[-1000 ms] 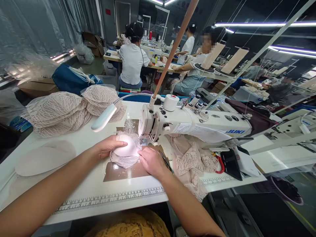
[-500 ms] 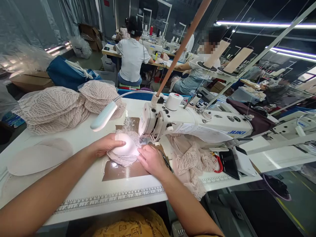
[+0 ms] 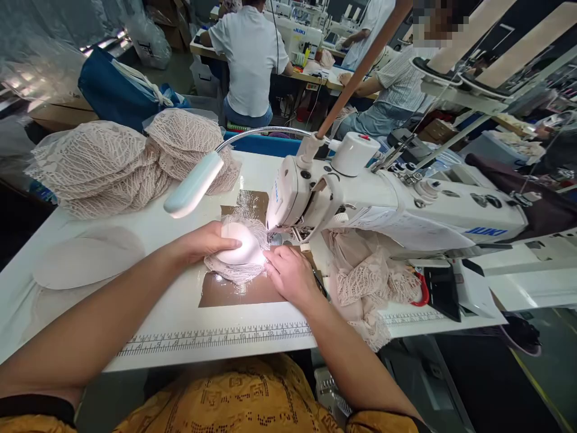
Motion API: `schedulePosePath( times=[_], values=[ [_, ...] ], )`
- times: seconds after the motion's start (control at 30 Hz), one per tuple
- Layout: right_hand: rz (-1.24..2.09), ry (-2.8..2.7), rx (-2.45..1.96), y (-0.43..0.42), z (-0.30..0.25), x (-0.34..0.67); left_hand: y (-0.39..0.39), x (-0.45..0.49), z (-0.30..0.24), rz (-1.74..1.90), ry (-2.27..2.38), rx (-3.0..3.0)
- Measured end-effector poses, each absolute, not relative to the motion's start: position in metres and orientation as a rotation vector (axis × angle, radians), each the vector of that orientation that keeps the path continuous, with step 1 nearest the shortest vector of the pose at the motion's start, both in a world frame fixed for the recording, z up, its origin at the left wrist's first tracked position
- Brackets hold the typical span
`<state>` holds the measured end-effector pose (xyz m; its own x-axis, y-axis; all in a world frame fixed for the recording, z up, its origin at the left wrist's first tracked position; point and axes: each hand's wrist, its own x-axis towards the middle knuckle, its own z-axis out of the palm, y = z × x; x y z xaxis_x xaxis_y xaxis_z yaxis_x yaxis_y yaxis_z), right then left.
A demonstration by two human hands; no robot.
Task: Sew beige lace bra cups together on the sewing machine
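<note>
A pale bra cup (image 3: 243, 245) with beige lace around its edge lies at the needle area of the white sewing machine (image 3: 288, 195). My left hand (image 3: 206, 242) grips its left side, thumb on top of the smooth pad and fingers beneath the lace. At the right edge, close to the presser foot, my right hand (image 3: 289, 272) pinches the cup's rim with bent fingers. Brown tape (image 3: 238, 291) covers the table under the cup. The machine's head partly hides the needle.
Lace pieces (image 3: 94, 162) are stacked at the back left, near flat pale cups (image 3: 81, 261). A lamp (image 3: 196, 183) hangs over the table. Right of the machine bed lie lace garments (image 3: 365, 276), red-handled scissors (image 3: 422, 290) and a black phone-like object (image 3: 442, 291). Co-workers (image 3: 250, 60) sit beyond.
The head view has tilted down and shifted, so the scene sits higher and the machine looks larger. Both hands keep their hold on the cup, with little visible movement.
</note>
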<state>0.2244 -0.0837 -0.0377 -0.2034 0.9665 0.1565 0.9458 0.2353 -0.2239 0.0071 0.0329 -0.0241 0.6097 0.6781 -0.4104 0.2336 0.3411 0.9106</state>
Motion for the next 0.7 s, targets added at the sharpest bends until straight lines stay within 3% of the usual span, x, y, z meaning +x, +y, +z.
schedulePosePath(
  times=[0.7],
  values=[
    [0.021, -2.408, -1.839, -0.0773, -0.0356, 0.2246, 0.0313, 0.0152, -0.0162, 0.378, 0.949, 1.229]
  ],
)
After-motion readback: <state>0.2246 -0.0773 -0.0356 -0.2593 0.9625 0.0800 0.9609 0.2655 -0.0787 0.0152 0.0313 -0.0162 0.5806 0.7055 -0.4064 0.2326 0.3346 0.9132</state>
